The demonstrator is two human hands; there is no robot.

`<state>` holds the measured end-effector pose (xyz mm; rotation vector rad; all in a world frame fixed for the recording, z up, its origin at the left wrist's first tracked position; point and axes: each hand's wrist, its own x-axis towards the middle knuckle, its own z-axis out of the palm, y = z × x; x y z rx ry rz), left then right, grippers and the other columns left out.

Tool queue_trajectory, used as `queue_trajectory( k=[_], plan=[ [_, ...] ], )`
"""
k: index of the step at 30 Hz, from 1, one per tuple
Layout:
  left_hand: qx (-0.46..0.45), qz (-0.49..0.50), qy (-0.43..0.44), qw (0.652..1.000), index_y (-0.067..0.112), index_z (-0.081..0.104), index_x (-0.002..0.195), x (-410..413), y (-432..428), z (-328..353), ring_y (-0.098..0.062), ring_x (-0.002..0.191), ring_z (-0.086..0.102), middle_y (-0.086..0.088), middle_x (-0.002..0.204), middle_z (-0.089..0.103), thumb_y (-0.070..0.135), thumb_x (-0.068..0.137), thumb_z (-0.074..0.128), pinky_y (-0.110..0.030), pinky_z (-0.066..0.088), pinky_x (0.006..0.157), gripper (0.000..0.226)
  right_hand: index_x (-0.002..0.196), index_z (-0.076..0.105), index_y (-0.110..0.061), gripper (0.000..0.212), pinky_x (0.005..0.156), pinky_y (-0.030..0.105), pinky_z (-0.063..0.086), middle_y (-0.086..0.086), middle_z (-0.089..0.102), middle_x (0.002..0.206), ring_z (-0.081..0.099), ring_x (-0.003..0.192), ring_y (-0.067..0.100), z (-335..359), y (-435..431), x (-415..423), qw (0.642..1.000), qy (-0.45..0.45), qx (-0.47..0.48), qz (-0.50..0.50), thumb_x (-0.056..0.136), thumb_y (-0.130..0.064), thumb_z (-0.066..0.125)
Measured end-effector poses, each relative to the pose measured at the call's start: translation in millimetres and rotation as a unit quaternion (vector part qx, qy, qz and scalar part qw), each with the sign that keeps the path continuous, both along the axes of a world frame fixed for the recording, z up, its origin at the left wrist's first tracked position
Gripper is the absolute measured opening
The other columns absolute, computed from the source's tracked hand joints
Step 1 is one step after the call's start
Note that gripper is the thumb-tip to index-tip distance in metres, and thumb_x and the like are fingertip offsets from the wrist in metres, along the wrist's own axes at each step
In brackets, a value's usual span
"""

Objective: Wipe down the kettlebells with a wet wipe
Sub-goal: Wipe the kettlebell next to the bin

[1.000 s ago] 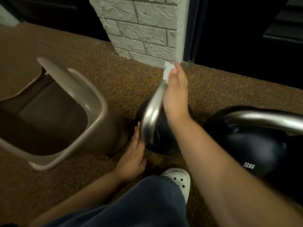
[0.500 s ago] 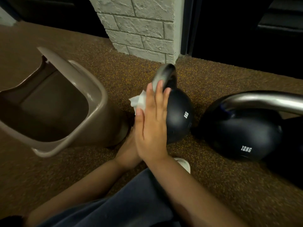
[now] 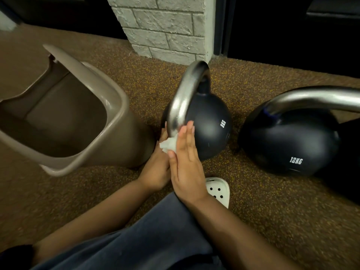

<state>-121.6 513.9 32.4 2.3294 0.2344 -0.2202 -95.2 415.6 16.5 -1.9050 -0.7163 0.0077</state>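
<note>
Right hand (image 3: 187, 164) flat, fingers straight, pressing the wet wipe (image 3: 168, 145) against the near foot of the small kettlebell's (image 3: 210, 125) steel handle (image 3: 183, 98).
Left hand (image 3: 155, 170) touches the bell behind it; I cannot tell how open it is. The bin (image 3: 116, 106) crowds in at 9 o'clock, the 12KG kettlebell (image 3: 292, 137) stands at 3 and the brick pillar (image 3: 165, 26) at 12. The handle's arch runs 12 to 6.

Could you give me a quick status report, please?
Right hand flat, pressing wet wipe against small kettlebell handle base. Left hand rests on its body. Bin close beside, nothing blocking.
</note>
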Motion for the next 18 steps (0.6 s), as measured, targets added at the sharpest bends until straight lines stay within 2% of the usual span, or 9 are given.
queue_trajectory(
  k=[2,3,5,7,9,12,15,17,18],
  plan=[
    [-0.011,0.026,0.023,0.999,0.026,0.019,0.143,-1.0,-6.0,4.4,-0.028,0.144,0.015,-0.008,0.153,0.018,0.057,0.092,0.034,-0.039,0.012,0.118,0.061,0.148,-0.011,-0.03,0.055,0.119,0.025,0.003,-0.018,-0.023,0.154,-0.013,0.145,0.01,12.7,8.1,10.5,0.999,-0.034,0.024,-0.009,0.102,-0.033,0.019],
    [0.013,0.041,0.035,0.998,0.015,0.016,0.146,-1.8,-5.4,1.7,-0.028,0.145,0.014,-0.012,0.155,0.015,0.042,0.093,0.045,-0.036,0.012,0.118,0.066,0.149,-0.005,-0.027,0.055,0.118,0.023,0.001,-0.013,-0.019,0.156,-0.014,0.145,0.01,20.6,11.6,18.7,0.999,-0.034,0.032,-0.014,0.101,-0.03,0.022],
    [0.047,0.041,0.037,0.997,0.002,0.015,0.147,0.3,-2.8,-3.1,-0.031,0.145,0.015,-0.019,0.156,0.015,0.015,0.09,0.055,-0.041,0.015,0.119,0.071,0.149,0.003,-0.017,0.054,0.118,0.024,0.002,0.001,-0.005,0.157,-0.015,0.144,0.012,38.1,15.8,37.6,0.999,-0.03,0.038,-0.022,0.101,-0.024,0.028],
    [0.003,0.029,0.024,0.999,0.002,0.022,0.147,1.8,0.0,-7.5,-0.031,0.143,0.021,-0.019,0.153,0.024,0.023,0.093,0.05,-0.05,0.023,0.115,0.064,0.148,0.01,-0.01,0.054,0.12,0.034,0.007,0.009,0.006,0.158,-0.012,0.144,0.015,51.1,15.8,53.0,0.999,-0.042,0.026,-0.021,0.101,-0.02,0.034],
    [0.016,0.024,0.017,0.999,0.004,0.023,0.147,0.3,7.5,-15.9,-0.027,0.144,0.02,-0.016,0.154,0.024,0.034,0.093,0.038,-0.052,0.024,0.113,0.064,0.149,0.015,-0.011,0.053,0.12,0.041,0.007,0.009,0.011,0.158,-0.009,0.144,0.014,60.0,14.2,64.6,0.999,-0.046,0.002,-0.01,0.1,-0.019,0.036],
    [0.044,0.018,-0.02,0.999,0.007,0.015,0.15,-2.7,10.9,-20.5,-0.021,0.147,0.009,-0.01,0.158,0.013,0.03,0.087,0.034,-0.048,0.017,0.117,0.07,0.148,0.022,-0.014,0.05,0.118,0.037,-0.003,0.004,0.018,0.158,-0.003,0.146,0.015,73.4,13.7,87.9,0.999,-0.034,-0.021,0.002,0.1,-0.021,0.035],
    [-0.018,0.072,-0.049,0.996,0.012,0.021,0.149,0.2,10.4,-20.0,-0.015,0.145,0.016,-0.004,0.156,0.021,0.038,0.092,0.032,-0.048,0.019,0.117,0.063,0.147,0.028,-0.013,0.049,0.118,0.039,-0.003,0.003,0.026,0.155,0.006,0.147,0.02,83.2,15.5,119.5,0.999,-0.003,-0.034,0.009,0.099,-0.023,0.033],
    [-0.071,0.138,-0.075,0.985,0.012,0.028,0.147,7.5,8.0,-18.3,-0.016,0.143,0.024,-0.004,0.153,0.03,0.045,0.097,0.027,-0.049,0.022,0.116,0.06,0.146,0.03,-0.013,0.049,0.119,0.044,0.003,0.003,0.03,0.153,0.008,0.146,0.021,85.1,14.3,136.1,0.999,0.021,-0.031,0.022,0.098,-0.024,0.033],
    [-0.097,0.164,-0.085,0.978,0.01,0.03,0.146,12.5,5.2,-16.8,-0.016,0.142,0.027,-0.005,0.152,0.033,0.042,0.099,0.024,-0.048,0.022,0.116,0.057,0.145,0.032,-0.013,0.049,0.119,0.045,0.006,0.003,0.032,0.152,0.01,0.146,0.021,84.9,13.5,142.1,0.999,0.028,-0.029,0.028,0.098,-0.024,0.033]
  ],
)
